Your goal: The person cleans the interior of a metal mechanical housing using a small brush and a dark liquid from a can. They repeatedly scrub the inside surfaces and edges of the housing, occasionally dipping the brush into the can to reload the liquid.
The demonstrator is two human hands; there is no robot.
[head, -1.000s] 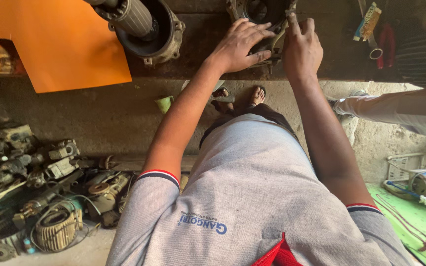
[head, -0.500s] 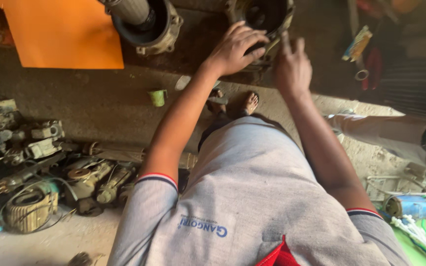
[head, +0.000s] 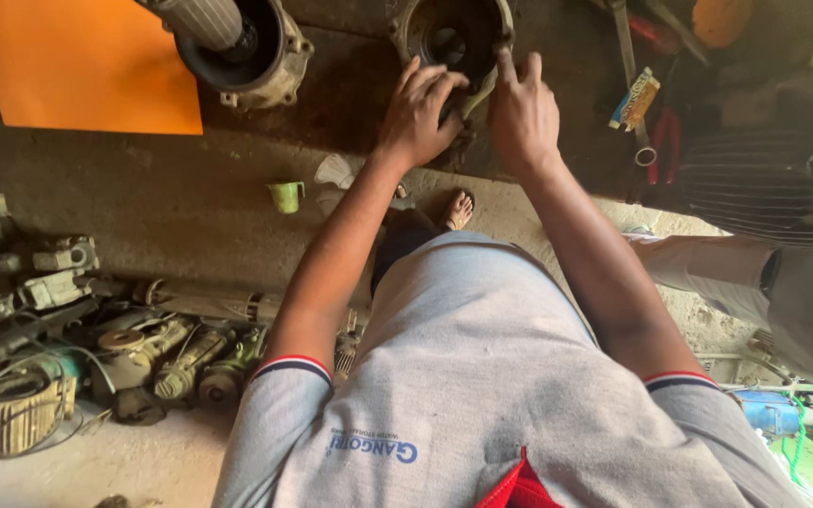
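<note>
At twelve o'clock in the head view, both hands are working on a round metal motor housing lying on the dark, oily desk. The left hand is resting curled on the housing's lower rim, fingers bent over its edge. The right hand is pressing at the rim's five-o'clock side, seemingly pinching a pale, thin piece; what it is I cannot tell. This looks like fitting or prying at the housing mouth, so the following move probably calls for a steady brace from the left hand. The housing is looking grimy, hollow and dark inside. A second, larger housing is sitting at eleven o'clock.
</note>
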